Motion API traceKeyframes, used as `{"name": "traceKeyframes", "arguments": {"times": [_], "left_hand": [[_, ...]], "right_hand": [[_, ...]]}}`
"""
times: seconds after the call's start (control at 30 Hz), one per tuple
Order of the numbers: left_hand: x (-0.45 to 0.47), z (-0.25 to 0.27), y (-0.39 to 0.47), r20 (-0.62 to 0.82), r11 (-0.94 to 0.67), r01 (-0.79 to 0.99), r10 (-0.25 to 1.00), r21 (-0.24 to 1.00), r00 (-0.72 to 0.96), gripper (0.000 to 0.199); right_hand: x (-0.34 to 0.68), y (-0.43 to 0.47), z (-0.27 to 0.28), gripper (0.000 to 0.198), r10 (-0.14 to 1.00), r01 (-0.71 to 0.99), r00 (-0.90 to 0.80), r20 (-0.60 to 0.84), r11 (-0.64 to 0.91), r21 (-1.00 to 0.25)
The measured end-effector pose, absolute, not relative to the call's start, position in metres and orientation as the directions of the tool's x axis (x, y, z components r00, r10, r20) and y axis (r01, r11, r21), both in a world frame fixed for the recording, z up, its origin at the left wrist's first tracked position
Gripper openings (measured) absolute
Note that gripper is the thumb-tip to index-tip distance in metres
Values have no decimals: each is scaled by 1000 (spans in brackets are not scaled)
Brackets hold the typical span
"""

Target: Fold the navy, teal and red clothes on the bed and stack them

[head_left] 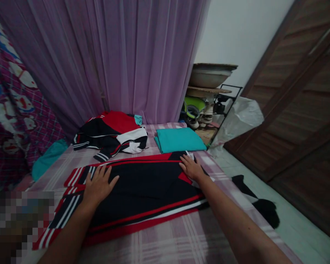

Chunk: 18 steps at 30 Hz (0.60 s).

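1. The dark garment with red and white stripes lies flat on the checked sheet.
2. The left hand presses flat near its striped end, fingers spread.
3. The right hand lies on its opposite end, fingers extended, gripping nothing.
4. Beyond it sit a loose red-and-black jacket and a folded teal cloth.

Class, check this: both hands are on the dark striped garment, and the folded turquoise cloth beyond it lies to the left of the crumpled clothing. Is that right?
Not quite: the folded turquoise cloth lies to the right of the crumpled clothing, as the head view shows. The left hand and right hand are on the dark striped garment.
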<state>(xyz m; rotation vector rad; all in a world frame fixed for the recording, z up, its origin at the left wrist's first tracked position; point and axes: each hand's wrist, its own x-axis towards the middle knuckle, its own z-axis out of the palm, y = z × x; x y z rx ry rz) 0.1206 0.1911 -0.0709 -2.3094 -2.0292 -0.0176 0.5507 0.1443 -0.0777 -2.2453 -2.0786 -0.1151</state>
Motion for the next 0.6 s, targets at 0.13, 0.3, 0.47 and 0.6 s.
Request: {"name": "traceKeyframes", "arguments": {"times": [0.13, 0.3, 0.47, 0.6], "left_hand": [[119, -74, 193, 59, -126, 991, 990, -40, 128, 71], [119, -76, 193, 91, -135, 990, 986, -47, 139, 69], [123, -71, 189, 78, -136, 989, 987, -57, 140, 71], [124, -67, 186, 95, -138, 989, 985, -43, 142, 69]], "right_hand": [[514, 143, -58, 52, 971, 997, 66, 230, -55, -55], [462, 121, -62, 54, 975, 968, -179, 131, 198, -154], [442, 107, -58, 55, 988, 968, -153, -27, 144, -208], [422, 95, -47, 55, 988, 961, -118, 101, 139, -239]]}}
